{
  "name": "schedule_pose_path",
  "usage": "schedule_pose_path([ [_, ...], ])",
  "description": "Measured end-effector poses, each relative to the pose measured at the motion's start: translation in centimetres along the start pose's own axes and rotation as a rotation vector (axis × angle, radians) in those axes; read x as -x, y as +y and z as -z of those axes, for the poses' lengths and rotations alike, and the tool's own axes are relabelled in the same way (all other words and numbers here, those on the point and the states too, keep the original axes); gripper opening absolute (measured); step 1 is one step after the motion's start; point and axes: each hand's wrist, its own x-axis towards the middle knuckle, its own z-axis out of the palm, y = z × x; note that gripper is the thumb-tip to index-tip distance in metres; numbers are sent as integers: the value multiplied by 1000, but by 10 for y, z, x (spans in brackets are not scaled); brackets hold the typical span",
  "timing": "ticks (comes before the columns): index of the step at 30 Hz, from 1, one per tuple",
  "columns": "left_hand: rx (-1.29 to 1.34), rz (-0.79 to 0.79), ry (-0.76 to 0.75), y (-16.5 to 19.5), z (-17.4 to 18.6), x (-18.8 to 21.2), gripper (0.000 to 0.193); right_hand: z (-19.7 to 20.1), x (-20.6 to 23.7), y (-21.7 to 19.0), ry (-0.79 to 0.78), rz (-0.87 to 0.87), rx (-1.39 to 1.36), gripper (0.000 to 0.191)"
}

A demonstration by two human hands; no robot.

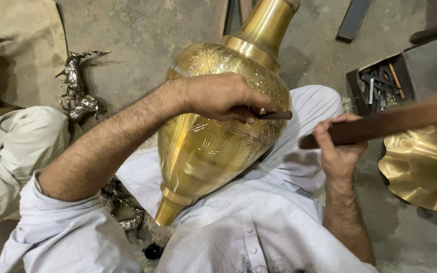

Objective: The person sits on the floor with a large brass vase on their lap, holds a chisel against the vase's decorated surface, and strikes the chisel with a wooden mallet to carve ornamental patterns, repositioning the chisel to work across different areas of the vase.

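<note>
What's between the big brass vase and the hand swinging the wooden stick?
In the head view, only white cloth of the person's clothing lies between the vase and the right hand.

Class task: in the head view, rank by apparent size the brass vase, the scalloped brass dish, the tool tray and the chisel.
1. brass vase
2. scalloped brass dish, cut off by the frame edge, so unsure
3. tool tray, farther away
4. chisel, mostly hidden in the left hand

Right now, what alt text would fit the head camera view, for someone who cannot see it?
A large engraved brass vase lies across a seated person's lap; their left hand presses a dark chisel to it while the right hand holds a wooden stick. Small metal animal figurines and a box of tools sit on the concrete floor.
</note>
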Motion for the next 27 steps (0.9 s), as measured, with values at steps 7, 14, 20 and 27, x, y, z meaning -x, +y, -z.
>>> schedule_pose_path([
  [7,23,-22,20,3,-1,4,43,8,5,5,-48,25,193,24],
  [14,65,-101,72,1,-1,8,41,7,10,7,-45,-8,-17,23],
  [20,10,14,-12,-2,0,-1,32,8,-3,-6,-101,163,628,29],
  [27,-23,20,-31,-1,-1,-7,27,9,9,13,-66,-24,288,25],
])
